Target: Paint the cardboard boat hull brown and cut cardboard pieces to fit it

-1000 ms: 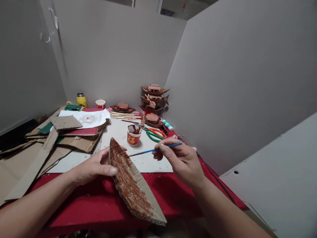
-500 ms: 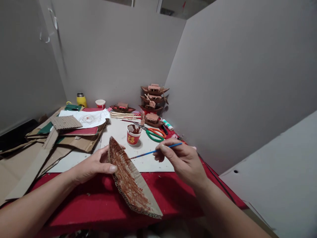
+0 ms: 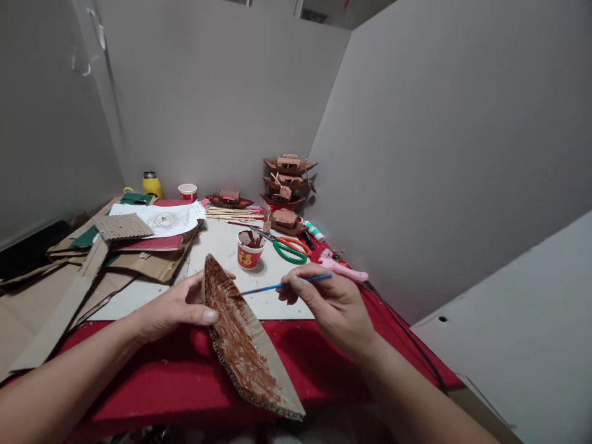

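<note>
A boat-shaped cardboard piece, partly coated in reddish-brown paint, is held tilted over the table's front edge. My left hand grips its upper left side, thumb on the painted face and the other fingers behind. Pinched in my right hand is a thin blue paintbrush, its tip touching the piece near the upper right edge, beside bare cardboard. Behind them a red and white paper cup with brown paint inside stands on a white board.
Cardboard sheets and a drawing lie left. Scissors, sticks and brown model boats are at the back. A pink glue gun with a cable lies right, near the grey partition. A yellow bottle stands back left.
My right hand has moved slightly left with the brush, uncovering the pink glue gun. The lower tip of the cardboard piece has dropped a little. My left hand keeps its hold.
</note>
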Demonstrator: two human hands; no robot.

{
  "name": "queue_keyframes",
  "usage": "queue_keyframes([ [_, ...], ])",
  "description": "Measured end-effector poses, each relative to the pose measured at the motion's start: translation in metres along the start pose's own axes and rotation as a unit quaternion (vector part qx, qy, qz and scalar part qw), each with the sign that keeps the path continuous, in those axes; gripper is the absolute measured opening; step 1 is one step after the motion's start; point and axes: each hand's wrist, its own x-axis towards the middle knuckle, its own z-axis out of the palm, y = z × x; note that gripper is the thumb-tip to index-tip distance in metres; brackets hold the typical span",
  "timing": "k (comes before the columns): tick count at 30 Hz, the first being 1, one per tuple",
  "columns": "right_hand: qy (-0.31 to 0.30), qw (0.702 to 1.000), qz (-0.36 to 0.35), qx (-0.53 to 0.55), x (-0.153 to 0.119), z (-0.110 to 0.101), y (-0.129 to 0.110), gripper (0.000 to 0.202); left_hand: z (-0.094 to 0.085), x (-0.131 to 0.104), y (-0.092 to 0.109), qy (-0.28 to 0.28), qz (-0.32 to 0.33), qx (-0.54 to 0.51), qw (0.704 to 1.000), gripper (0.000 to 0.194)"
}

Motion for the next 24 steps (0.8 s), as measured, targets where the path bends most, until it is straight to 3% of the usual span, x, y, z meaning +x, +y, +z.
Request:
queue_keyframes([
  [3,-0.025,0.999,0.012,-0.025,-0.003,-0.007,-0.005,0.028,0.001,0.000,0.001,-0.001,0.005,-0.009,1.000,0.075],
  [6,-0.009,1.000,0.007,-0.020,-0.005,-0.008,-0.010,0.025,0.000,0.000,-0.001,-0.007,0.008,-0.009,1.000,0.076],
  [10,0.059,0.997,-0.042,-0.016,-0.005,0.004,-0.007,0.015,-0.003,0.001,-0.006,-0.008,0.002,0.000,1.000,0.078],
  [14,0.030,0.996,-0.070,-0.048,-0.005,0.012,0.001,0.013,-0.004,0.001,-0.006,0.003,0.004,0.005,1.000,0.078],
  [21,-0.043,0.994,-0.028,-0.097,-0.013,-0.015,-0.013,0.023,-0.001,0.000,-0.001,0.006,0.006,0.000,1.000,0.075],
  [24,-0.016,0.996,-0.016,-0.087,-0.016,-0.021,-0.017,0.022,0.000,0.001,0.000,0.008,0.005,0.001,1.000,0.073],
])
